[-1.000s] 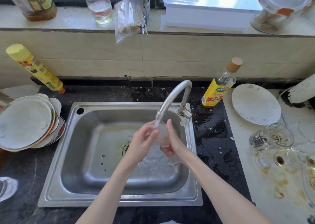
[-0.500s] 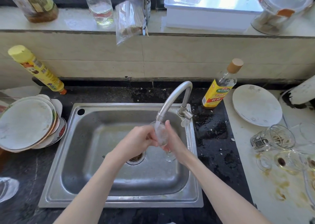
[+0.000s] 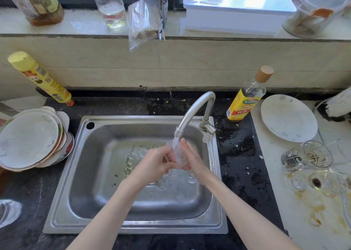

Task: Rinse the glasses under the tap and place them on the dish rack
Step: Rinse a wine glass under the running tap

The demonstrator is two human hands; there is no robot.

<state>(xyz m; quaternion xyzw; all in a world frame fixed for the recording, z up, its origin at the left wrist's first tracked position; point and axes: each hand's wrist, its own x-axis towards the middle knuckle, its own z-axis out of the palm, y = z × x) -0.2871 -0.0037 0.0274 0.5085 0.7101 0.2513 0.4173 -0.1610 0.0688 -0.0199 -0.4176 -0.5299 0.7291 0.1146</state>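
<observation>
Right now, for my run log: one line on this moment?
step: rinsing | glass under tap | left hand grips glass | right hand grips glass | sink

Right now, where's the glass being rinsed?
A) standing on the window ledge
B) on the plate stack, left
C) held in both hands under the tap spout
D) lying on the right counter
C: the left hand and right hand grip the glass just below the tap spout, over the sink.

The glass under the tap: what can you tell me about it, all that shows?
The glass is clear, small and hard to make out through running water. It sits just below the spout of the tap, over the steel sink. The left hand and right hand hold it from either side. Its exact shape cannot be told.
</observation>
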